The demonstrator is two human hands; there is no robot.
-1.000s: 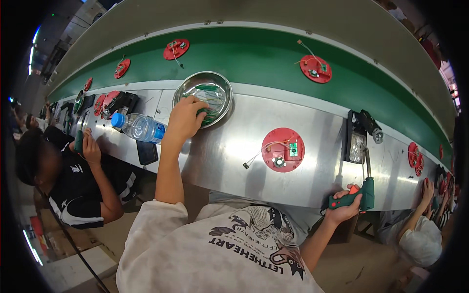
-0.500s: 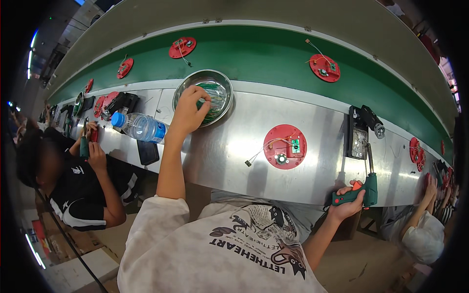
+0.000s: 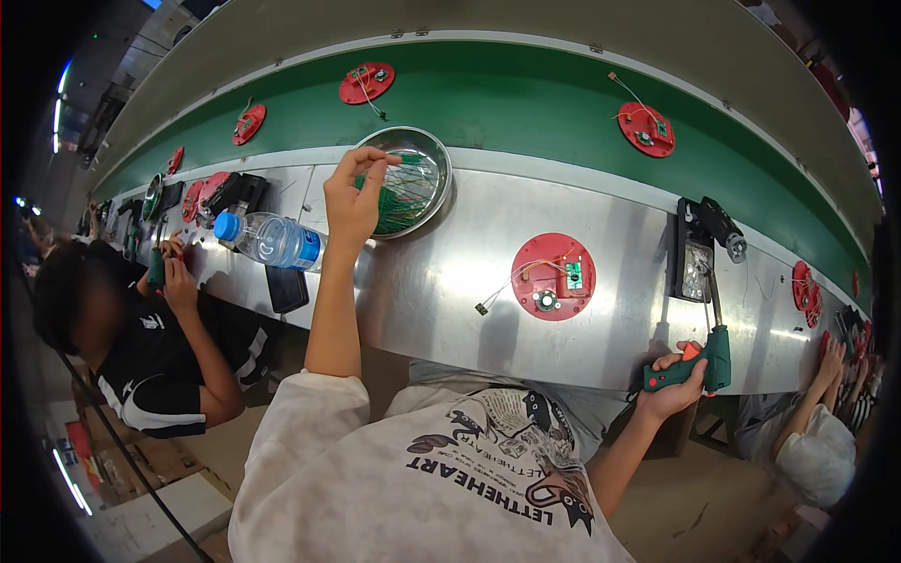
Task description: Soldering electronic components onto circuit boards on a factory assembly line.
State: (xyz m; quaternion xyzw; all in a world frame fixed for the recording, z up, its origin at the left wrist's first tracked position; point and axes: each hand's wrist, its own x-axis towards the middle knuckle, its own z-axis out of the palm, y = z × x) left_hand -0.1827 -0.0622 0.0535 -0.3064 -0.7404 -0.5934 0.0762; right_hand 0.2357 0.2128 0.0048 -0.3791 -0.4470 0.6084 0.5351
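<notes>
My left hand (image 3: 353, 202) is raised over the near left side of a round metal bowl (image 3: 445, 192), thumb and index finger pinched together. Thin green wires (image 3: 402, 208) lie in the bowl. A bit of green shows by the fingertips, but I cannot make out what the pinch holds. At the table's front edge on the right, my right hand (image 3: 671, 385) grips a green soldering gun (image 3: 717, 361) with an orange trigger, its metal barrel pointing away from me. Between my hands lies a red disc (image 3: 540, 258) with a small green circuit board (image 3: 573, 274) and loose wires.
A water bottle (image 3: 272, 241) lies left of my forearm, near a dark phone (image 3: 286, 289). A black stand (image 3: 693, 253) stands at the right. More red discs (image 3: 366, 83) rest on the green belt (image 3: 507, 103). Co-workers sit on both sides, one (image 3: 160, 347) at left.
My left hand has lifted up from inside the bowl and moved slightly left, its fingers still pinched. My right hand keeps hold of the soldering gun. Discs on the belt have shifted slightly right in view.
</notes>
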